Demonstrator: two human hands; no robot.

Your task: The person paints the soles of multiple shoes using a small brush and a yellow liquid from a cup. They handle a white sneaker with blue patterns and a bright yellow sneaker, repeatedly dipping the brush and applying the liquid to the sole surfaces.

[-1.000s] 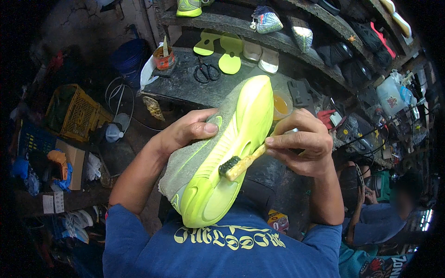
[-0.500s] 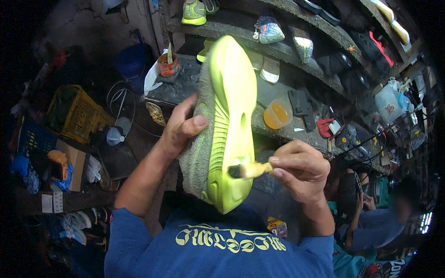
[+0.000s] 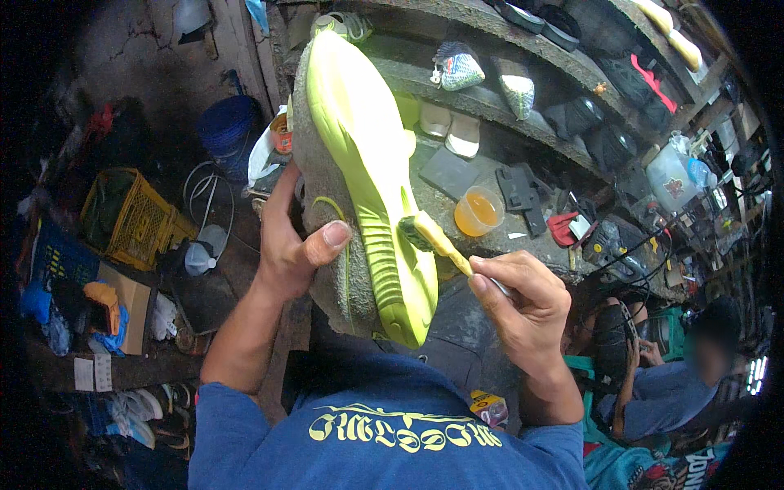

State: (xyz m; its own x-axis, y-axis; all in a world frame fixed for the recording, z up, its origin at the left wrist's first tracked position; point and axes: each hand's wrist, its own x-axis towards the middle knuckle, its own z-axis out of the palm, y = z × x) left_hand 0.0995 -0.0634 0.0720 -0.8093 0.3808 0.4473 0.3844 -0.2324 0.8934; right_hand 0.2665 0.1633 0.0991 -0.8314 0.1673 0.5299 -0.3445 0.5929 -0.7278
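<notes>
Upright, shoe (image 3: 359,163) in left hand (image 3: 290,245); brush (image 3: 433,238) touches sole.

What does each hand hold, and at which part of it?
The left hand holds the neon-yellow shoe by its grey upper, sole turned up. The right hand holds a small brush by its yellow handle end.

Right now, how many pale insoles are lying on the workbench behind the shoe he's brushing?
2: a pair side by side on the workbench, one insole just right of the neon shoe, the other insole beside it. More may be hidden behind the shoe.
</notes>
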